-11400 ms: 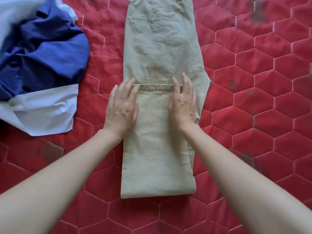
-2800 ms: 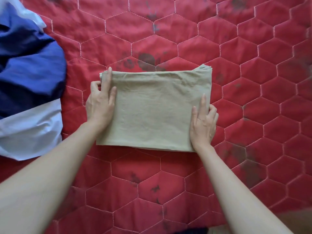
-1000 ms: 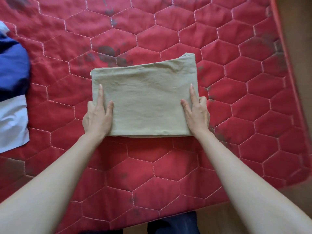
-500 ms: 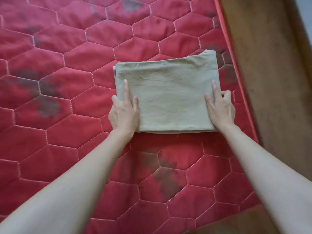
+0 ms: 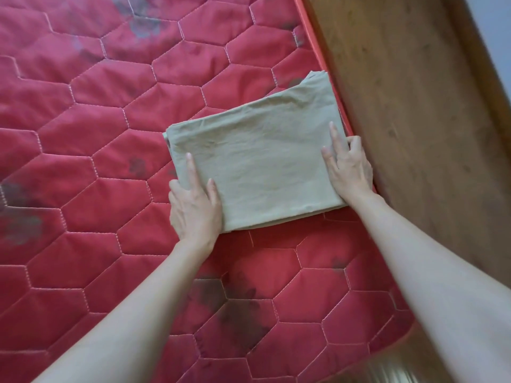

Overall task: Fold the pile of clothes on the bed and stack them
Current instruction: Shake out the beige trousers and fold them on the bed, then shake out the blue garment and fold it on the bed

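Note:
Beige trousers [image 5: 257,161], folded into a flat rectangle, lie on the red quilted mattress [image 5: 96,189] with their right side against its right edge. My left hand [image 5: 195,208] holds the near left corner, index finger and thumb on top, the other fingers curled at the edge. My right hand [image 5: 349,167] holds the right side the same way, index and thumb on top, the remaining fingers curled over the edge. The pile of other clothes is out of view.
A brown wooden surface [image 5: 414,134] runs along the mattress's right edge, with a pale strip [image 5: 495,37] beyond it at the top right. The mattress's near right corner [image 5: 392,346] shows at the bottom. Dark stains mark the quilting.
Both hands have moved the folded trousers to the right, up to the mattress's right edge, and turned them slightly. The blue and white clothes at the left have left the view.

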Demonstrator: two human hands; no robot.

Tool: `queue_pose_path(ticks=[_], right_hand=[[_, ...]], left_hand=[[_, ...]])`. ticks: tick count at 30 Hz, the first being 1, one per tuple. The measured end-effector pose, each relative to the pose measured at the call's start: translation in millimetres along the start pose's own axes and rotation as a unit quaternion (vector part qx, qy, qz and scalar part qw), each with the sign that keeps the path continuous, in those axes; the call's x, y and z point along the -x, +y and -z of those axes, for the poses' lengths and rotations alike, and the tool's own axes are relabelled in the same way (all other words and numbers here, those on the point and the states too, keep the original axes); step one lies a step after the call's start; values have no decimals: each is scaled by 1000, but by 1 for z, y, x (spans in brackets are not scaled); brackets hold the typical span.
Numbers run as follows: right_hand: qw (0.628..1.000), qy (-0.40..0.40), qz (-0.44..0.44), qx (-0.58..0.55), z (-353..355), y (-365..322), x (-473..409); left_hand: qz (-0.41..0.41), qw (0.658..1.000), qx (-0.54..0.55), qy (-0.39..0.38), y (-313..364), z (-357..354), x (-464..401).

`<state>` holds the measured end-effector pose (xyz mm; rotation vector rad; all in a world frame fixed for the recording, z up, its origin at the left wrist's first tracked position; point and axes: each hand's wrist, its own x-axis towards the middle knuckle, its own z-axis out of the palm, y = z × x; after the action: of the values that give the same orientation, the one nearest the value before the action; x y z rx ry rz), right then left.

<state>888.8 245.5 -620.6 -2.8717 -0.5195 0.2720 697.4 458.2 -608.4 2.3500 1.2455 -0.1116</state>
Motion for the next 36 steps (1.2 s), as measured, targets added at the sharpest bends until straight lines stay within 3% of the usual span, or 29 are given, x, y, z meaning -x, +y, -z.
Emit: queue_pose_path(ticks=[4, 8, 15, 18, 20, 25, 36], right_hand=[[994, 44, 47, 93, -1, -14, -6], [990, -56, 70, 112, -18, -28, -13], [985, -109, 32, 132, -8, -41, -15], [990, -68, 21, 119, 5, -76, -6], [992, -49, 67, 95, 9, -110, 12], [976, -26, 208, 56, 8, -206, 67], [934, -30, 352, 49, -46, -441, 161]], left_hand=[[-58, 993, -76, 64, 3, 0, -12], [-197, 972, -117, 42, -3, -16, -34], [-198, 973, -121, -11, -7, -16, -37], [-207, 970, -129, -24, -9, 9, -35], [-205, 971, -124, 19, -21, 33, -28], [-167, 974, -118, 100, -92, 97, -12], [-42, 976, -138, 165, -333, 223, -3]])
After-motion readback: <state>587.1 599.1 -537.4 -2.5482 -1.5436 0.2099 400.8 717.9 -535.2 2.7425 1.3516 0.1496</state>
